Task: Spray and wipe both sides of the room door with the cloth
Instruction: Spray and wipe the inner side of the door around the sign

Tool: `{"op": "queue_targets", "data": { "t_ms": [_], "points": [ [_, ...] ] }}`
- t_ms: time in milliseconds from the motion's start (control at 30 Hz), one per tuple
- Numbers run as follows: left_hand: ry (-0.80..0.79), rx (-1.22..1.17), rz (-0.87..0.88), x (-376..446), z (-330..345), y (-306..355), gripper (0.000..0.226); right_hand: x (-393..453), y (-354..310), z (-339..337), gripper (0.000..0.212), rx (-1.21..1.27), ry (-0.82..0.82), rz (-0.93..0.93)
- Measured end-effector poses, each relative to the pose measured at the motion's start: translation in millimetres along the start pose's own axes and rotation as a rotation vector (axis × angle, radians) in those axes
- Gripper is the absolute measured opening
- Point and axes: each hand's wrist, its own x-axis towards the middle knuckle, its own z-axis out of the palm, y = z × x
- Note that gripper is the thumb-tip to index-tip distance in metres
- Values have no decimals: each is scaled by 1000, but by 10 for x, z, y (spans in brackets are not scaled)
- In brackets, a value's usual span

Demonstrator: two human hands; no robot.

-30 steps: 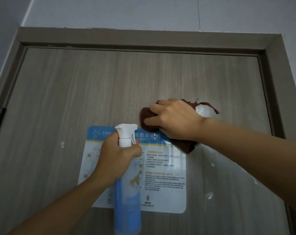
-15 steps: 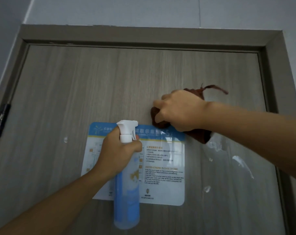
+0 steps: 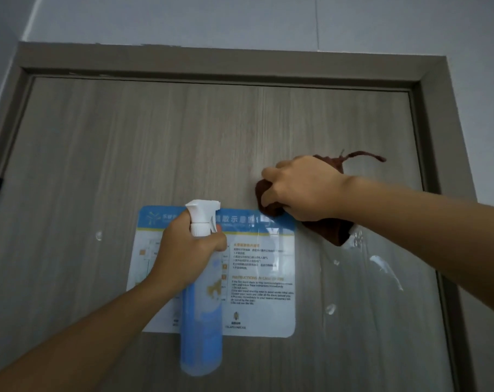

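The right hand is hiding much of the brown cloth, its curled fingers gripping it against the door near the notice's top right corner. The left hand is wrapping the blue spray bottle's neck, covering the notice's left part; only "INSTRUCTIONS IN CASE OF FIRE" is reading clearly.

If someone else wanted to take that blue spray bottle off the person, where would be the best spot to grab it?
Probably the lower body of the spray bottle, coming from below or its right side. The left hand already grips the neck under the white trigger head, so that part is taken. The body hangs upright, long, round and free in front of the door, so fingers could likely wrap it there.
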Motion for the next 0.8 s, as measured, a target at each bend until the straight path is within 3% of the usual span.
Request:
{"op": "queue_targets", "data": {
  "t_ms": [233, 400, 533, 700, 800],
  "points": [
    [11, 18, 11, -11, 20, -1, 39, 573, -349, -89, 32, 92, 108, 62],
    [20, 51, 39, -35, 9, -22, 23, 72, -161, 137, 34, 235, 142, 172],
    [0, 6, 71, -94, 60, 117, 33, -465, 51, 408, 40, 354, 133, 290],
    [-96, -54, 83, -156, 360, 340, 38, -1133, 160, 780, 49, 650, 484, 732],
    [-165, -87, 88, -196, 647, 461, 36, -1473, 117, 944, 49, 675, 645, 932]
  ]
}}
